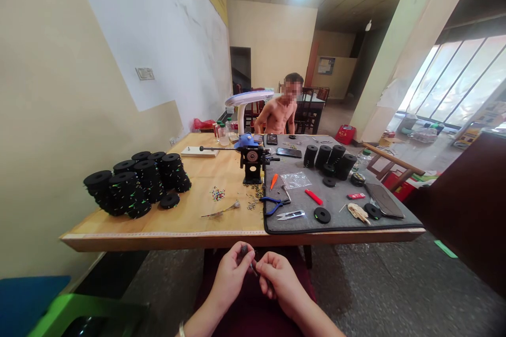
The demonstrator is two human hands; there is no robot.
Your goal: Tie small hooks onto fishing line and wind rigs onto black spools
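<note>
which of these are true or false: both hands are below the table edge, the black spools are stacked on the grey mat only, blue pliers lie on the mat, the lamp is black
1. Both hands, left hand and right hand, are below the table edge: true; they pinch a small dark item.
2. Black spools only on the grey mat: false; a bigger stack of spools sits on bare wood.
3. Blue pliers lie on the mat: true.
4. The lamp is black: false, white.

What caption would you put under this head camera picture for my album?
Two hands, left hand and right hand, pinch a small dark piece below a wooden table with black spools.
</note>
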